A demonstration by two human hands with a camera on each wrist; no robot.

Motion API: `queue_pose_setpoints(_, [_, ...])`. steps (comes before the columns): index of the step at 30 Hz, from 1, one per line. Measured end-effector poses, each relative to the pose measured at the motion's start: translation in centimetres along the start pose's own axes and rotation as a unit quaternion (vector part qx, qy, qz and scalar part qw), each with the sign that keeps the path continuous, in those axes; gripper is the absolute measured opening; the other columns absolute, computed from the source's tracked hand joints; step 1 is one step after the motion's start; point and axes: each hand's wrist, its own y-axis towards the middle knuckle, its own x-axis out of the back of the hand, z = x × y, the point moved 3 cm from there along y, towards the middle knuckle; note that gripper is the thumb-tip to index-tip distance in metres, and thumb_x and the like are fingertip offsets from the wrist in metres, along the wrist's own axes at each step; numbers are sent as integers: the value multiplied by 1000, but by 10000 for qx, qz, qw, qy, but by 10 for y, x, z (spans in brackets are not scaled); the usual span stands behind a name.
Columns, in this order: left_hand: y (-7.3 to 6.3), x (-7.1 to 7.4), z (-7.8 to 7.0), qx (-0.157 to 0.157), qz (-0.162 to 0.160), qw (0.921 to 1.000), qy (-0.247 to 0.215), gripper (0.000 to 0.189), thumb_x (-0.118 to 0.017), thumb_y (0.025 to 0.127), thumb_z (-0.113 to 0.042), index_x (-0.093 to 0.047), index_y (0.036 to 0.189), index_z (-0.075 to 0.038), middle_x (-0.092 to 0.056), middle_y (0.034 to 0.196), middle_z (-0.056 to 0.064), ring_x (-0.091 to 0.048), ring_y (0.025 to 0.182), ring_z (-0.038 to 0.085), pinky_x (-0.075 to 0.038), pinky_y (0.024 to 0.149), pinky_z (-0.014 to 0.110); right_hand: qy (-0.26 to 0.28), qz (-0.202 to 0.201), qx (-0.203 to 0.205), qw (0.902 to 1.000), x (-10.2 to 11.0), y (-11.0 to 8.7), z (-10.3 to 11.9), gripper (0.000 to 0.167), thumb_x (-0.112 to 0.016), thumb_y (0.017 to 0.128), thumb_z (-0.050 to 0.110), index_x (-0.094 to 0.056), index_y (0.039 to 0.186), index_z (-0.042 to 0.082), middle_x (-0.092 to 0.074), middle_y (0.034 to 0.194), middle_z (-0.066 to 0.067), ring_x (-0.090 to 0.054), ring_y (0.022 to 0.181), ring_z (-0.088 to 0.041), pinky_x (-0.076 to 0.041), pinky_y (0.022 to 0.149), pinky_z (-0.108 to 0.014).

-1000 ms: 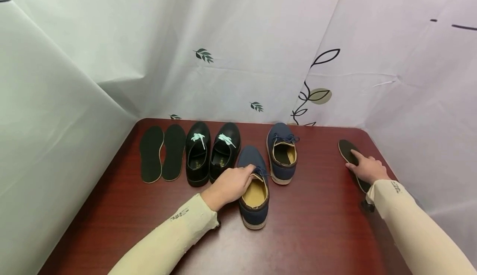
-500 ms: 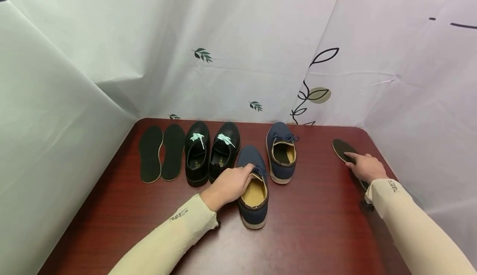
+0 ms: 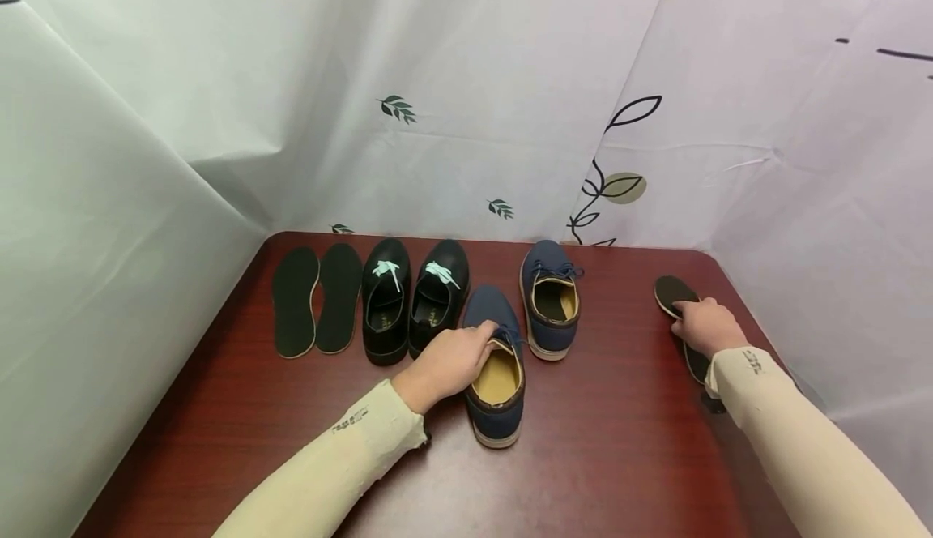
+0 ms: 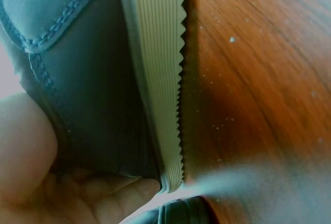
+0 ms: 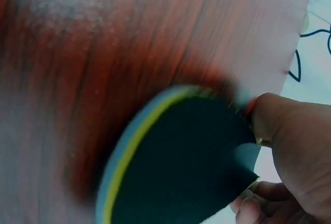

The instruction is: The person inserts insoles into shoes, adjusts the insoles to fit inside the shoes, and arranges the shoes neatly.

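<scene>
My left hand grips a navy blue lace-up shoe at its side and lacing, and the tan inside of the shoe faces up. In the left wrist view my thumb and fingers are around the shoe's dark upper, above its ribbed pale sole. At the right end of the table my right hand pinches a dark insole across its middle. The right wrist view shows that insole with a yellowish edge, curving between thumb and fingers close over the wood.
The matching navy shoe stands behind to the right, with a dark insole inside. Two black shoes with pale green laces are at the left. Two loose insoles lie beyond them. White curtains enclose the red-brown table.
My right hand has shifted slightly left and turned with the insole, the fingers closing further round its middle. My left hand and the navy shoe stay in place.
</scene>
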Motion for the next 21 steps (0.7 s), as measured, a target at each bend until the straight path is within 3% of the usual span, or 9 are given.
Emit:
queue_pose_setpoints(3, [0, 1, -1, -22, -51, 10000, -14, 16, -48, 106, -25, -53, 111, -11, -61, 71, -1, -65, 67, 18, -52, 60, 35, -2, -50, -58, 10000, 1, 2, 1, 23, -63, 86, 10, -70, 100, -8, -63, 90, -34, -61, 72, -45, -49, 59, -53])
queue_pose_setpoints(6, [0, 2, -1, -20, -56, 10000, -28, 15, -49, 106, -25, -53, 110, -11, -61, 71, -1, -66, 68, 19, -52, 61, 36, 49, -76, -144, 9999, 2, 3, 0, 12, -64, 82, 8, -65, 78, -4, -61, 75, -23, -54, 59, -32, -44, 51, -45])
queue_pose_setpoints(11, [2, 0, 1, 42, 67, 9999, -84, 15, -49, 106, -26, -53, 108, -12, -60, 71, -1, -65, 69, 19, -52, 61, 36, 134, -262, -210, 9993, 4, 3, 0, 16, -66, 83, 9, -63, 74, -4, -61, 74, -24, -55, 58, -33, -46, 52, -48])
queue_pose_setpoints(16, [2, 0, 1, 60, 146, 9998, -113, 16, -47, 106, -26, -53, 110, -12, -61, 73, 0, -65, 69, 19, -52, 61, 36, 271, -518, -202, 9981, 5, -2, 2, 29, -68, 83, 11, -55, 58, 6, -58, 65, -17, -54, 58, -31, -46, 54, -51])
queue_pose_setpoints(21, [3, 0, 1, 69, 141, 9998, -79, 16, -47, 106, -26, -53, 112, -12, -61, 74, 0, -65, 69, 19, -52, 61, 36, 452, -758, -150, 9960, 7, -6, 6, 40, -68, 83, 12, -44, 52, 15, -43, 55, -2, -44, 54, -23, -39, 51, -40])
